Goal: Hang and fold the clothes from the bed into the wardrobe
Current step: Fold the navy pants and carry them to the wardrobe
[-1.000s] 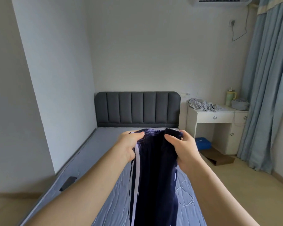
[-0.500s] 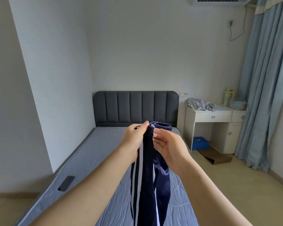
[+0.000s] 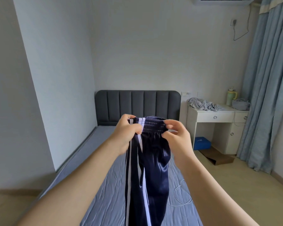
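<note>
Dark navy track trousers (image 3: 151, 168) with white side stripes hang in front of me over the bed (image 3: 104, 185). My left hand (image 3: 127, 129) grips the left end of their elastic waistband. My right hand (image 3: 176, 134) pinches the right end of the waistband between thumb and fingers. The legs drop straight down and out of the bottom of the view. No wardrobe is in view.
A grey padded headboard (image 3: 137, 106) stands at the far end of the bed. A white cable (image 3: 181, 196) lies on the mattress at right. A white desk (image 3: 217, 121) holds crumpled grey clothes (image 3: 203, 104), a bottle and a bag. Blue curtains (image 3: 265, 95) hang at right.
My hands were close together on the bunched waistband; they have moved apart and stretched it flat. The view has shifted slightly.
</note>
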`<action>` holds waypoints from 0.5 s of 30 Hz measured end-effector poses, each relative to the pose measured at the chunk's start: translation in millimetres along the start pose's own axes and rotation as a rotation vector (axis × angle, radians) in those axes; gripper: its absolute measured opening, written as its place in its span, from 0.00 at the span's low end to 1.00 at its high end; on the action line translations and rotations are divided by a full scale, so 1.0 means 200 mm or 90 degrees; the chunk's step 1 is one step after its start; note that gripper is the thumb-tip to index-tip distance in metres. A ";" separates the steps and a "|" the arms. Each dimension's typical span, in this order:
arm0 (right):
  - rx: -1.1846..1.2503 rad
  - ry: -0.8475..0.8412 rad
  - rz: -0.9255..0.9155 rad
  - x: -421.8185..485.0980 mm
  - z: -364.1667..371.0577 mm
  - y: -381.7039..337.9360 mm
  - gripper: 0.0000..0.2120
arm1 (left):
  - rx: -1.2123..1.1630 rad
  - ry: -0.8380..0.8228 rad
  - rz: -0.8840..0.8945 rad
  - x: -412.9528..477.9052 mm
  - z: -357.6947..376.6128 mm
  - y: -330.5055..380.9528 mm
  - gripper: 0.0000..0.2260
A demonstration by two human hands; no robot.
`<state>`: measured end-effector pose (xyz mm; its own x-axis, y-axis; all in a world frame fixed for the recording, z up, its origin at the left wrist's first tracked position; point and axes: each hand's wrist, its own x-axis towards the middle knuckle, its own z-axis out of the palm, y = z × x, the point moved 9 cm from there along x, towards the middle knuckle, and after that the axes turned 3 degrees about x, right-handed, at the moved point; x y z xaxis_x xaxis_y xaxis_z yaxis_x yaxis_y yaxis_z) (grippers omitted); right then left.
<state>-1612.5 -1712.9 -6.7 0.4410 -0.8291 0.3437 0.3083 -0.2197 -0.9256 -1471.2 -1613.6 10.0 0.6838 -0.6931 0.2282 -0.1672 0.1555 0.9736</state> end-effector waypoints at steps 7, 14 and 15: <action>0.156 -0.243 0.124 0.01 0.17 0.03 0.20 | -0.155 -0.097 0.000 0.05 -0.09 0.12 0.15; 0.123 -0.163 0.028 0.11 0.17 -0.10 0.07 | 0.197 -0.277 -0.036 0.04 -0.06 0.05 0.15; 0.106 -0.167 0.019 0.12 0.18 -0.10 0.08 | 0.272 -0.283 -0.033 0.05 -0.08 0.05 0.15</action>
<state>-1578.4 -1710.1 25.8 0.6472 -0.6686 0.3661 0.4164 -0.0921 -0.9045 -1454.5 -1607.1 21.3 0.3530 -0.9334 0.0650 -0.4742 -0.1186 0.8724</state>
